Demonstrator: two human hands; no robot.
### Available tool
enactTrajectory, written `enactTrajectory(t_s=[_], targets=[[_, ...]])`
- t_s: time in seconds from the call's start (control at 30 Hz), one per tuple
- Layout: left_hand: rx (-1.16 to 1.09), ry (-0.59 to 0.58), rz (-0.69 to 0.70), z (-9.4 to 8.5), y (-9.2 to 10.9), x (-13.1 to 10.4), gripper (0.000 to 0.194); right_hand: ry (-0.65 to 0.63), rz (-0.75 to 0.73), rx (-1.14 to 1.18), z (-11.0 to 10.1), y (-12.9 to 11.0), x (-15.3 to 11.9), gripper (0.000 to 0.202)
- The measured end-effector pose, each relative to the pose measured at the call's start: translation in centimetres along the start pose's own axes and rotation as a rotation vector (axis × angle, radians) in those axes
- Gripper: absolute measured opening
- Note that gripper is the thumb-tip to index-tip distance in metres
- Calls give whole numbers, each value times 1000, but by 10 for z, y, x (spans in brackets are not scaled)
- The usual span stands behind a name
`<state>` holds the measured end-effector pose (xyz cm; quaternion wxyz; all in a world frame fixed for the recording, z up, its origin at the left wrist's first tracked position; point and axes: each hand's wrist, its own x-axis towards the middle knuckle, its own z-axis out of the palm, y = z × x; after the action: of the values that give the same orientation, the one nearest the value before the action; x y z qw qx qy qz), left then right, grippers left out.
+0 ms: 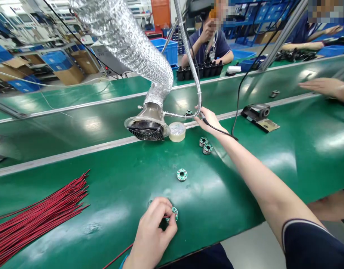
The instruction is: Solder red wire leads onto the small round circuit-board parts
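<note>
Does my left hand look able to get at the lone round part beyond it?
Probably yes: nothing visible blocks the left hand from the lone round part, though that hand pinches a red wire.

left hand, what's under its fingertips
Beneath the left hand is a round green circuit board, its right side showing, with a red wire pinched at it. The fingers cover the board's left side; what lies under the palm cannot be seen.

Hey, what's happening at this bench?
A person's left hand pinches a red wire at a green-topped ring on the bench. The right hand is stretched out by a thin metal tube and a black cord; its grip isn't clear. Three more rings stand farther out, and a wire bundle lies on the left.
</note>
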<state>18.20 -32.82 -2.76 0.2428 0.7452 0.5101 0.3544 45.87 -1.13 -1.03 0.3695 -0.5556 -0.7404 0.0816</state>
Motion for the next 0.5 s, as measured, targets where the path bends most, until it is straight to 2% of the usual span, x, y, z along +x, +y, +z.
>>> enactTrajectory(t_s=[0.17, 0.3, 0.37, 0.43, 0.5], targets=[[-28, -42, -40, -2, 3, 1, 16, -99, 57, -4, 51, 18, 56, 63], [-40, -50, -53, -4, 4, 3, 17, -200, 16, -21, 79, 22, 76, 52], [-22, -56, -46, -4, 3, 4, 17, -218, 12, -19, 80, 19, 77, 44], [51, -72, -29, -4, 3, 3, 13, -198, 4, -22, 74, 15, 74, 43], [178, -130, 13, -8, 2, 1, 27, -160, -9, -21, 59, 13, 64, 44]])
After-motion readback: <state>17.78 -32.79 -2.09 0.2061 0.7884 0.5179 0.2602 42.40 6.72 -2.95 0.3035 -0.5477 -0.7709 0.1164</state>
